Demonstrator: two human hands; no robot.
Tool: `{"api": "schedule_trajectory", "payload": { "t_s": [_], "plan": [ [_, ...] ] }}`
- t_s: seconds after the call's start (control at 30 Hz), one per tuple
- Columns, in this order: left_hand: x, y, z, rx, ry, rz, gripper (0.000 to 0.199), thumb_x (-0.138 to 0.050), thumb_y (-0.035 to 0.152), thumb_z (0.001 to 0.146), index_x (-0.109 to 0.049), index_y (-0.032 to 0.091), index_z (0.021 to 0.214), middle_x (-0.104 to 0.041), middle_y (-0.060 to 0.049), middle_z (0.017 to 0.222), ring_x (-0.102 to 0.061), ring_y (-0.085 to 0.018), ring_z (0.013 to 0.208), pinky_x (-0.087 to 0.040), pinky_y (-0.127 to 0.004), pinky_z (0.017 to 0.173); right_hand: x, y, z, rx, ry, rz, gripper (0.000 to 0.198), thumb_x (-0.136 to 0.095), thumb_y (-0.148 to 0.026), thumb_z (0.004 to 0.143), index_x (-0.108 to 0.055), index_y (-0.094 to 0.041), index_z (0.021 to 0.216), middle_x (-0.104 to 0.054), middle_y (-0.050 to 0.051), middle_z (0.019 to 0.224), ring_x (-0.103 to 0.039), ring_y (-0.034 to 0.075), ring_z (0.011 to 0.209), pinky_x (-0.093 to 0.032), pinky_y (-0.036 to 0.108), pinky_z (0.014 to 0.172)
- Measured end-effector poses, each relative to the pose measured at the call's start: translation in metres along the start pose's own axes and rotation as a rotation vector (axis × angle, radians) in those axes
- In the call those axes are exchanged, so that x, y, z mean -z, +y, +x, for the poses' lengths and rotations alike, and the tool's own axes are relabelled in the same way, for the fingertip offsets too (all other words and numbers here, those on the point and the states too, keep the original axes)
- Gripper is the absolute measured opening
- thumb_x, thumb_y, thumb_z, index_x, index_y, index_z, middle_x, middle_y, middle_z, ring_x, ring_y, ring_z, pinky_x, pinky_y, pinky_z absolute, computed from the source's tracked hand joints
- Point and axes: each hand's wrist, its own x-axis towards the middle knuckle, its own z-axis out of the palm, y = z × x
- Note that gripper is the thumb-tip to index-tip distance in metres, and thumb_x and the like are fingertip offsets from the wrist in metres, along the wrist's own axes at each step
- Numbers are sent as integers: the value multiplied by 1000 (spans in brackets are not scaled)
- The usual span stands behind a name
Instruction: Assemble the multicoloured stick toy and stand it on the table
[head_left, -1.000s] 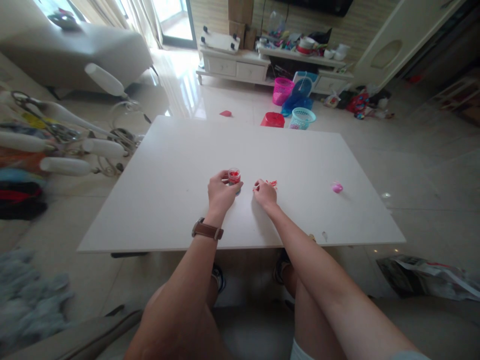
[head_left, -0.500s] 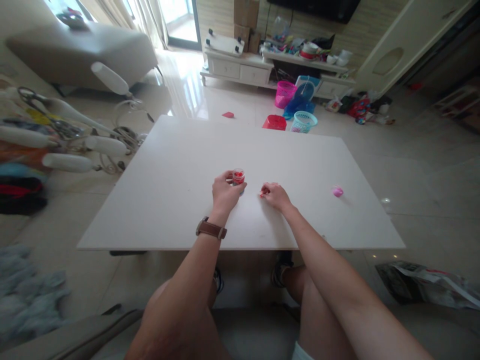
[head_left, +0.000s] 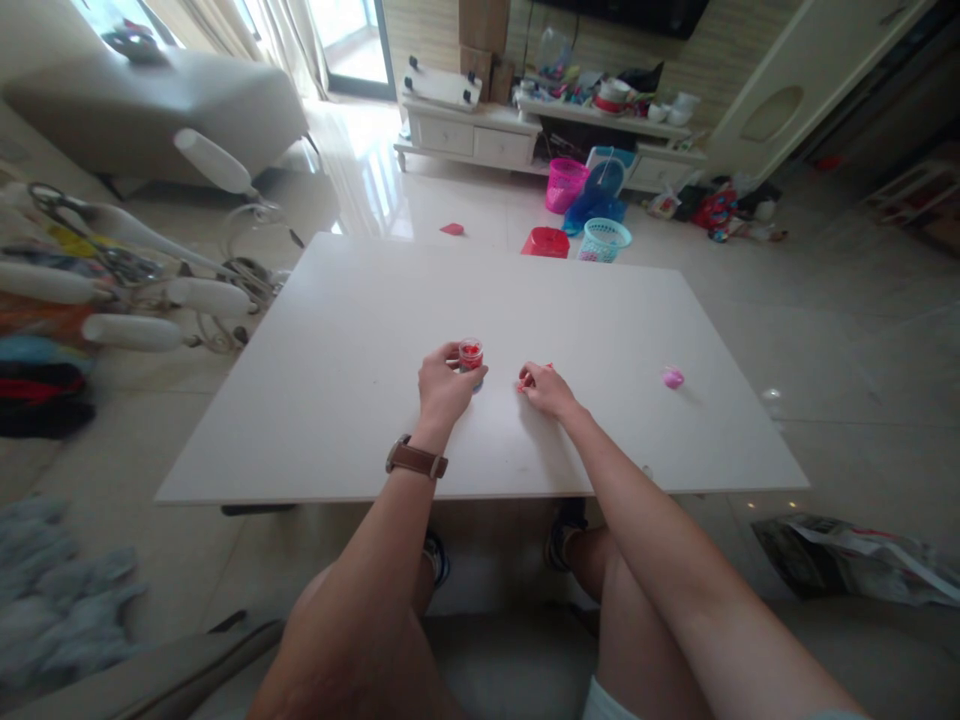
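Jar [head_left: 471,354] partly behind left fingers [head_left: 448,351]

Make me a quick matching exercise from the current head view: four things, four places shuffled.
Things:
1. small, clear, round jar with red contents
2. small pink roundish object
3. brown-strapped wristwatch
4. turquoise openwork basket

Places:
A. beyond the far edge of the white rectangular table
B. around the left wrist
C. on the tabletop, to the right of the right hand
D. in the left hand

Pairs: 1-D, 2-C, 3-B, 4-A
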Motion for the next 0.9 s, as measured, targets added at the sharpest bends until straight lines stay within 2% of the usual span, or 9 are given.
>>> {"api": "schedule_trajectory", "payload": {
  "t_s": [0.13,0.23,0.63,0.8,0.9],
  "plan": [
    [-1,0,0,-11,-7,-6,37,-80,25,63,-75,19,99,-76,-6,98,-72,-22,89,-57,-30,75,9,6,-2,-106,44,28,20,-64,-13,88,-65,-22,106,-75,1,96,-67,15,87,-45,24,77],
    [-3,0,-1,-7,-13,-12,37,-80,25,63,-75,19,99,-75,-5,98,-72,-21,89,-56,-29,73,15,9,-8,-177,16,0,15,-66,-14,87,-67,-23,98,-76,1,100,-68,15,90,-45,23,76],
    [-9,2,-4,-1,-32,15,34,-79,24,64,-75,20,97,-76,-4,97,-72,-22,91,-55,-29,75,16,22,-21,-233,-107,-86,7,-73,-15,79,-74,-21,83,-77,6,96,-70,20,93,-47,25,81],
    [-11,1,-4,-2,-49,24,35,-79,24,64,-75,21,99,-76,-4,99,-72,-22,93,-56,-30,76,15,19,-22,-242,-118,-63,11,-70,-9,75,-72,-19,76,-76,10,94,-71,24,92,-49,28,83],
    [-13,0,-3,3,-58,49,35,-79,24,65,-75,22,100,-76,-4,99,-72,-22,93,-56,-31,77,15,10,-22,-230,-100,-4,12,-69,-7,72,-69,-18,70,-75,10,87,-71,24,89,-50,29,84]
  ]
}}
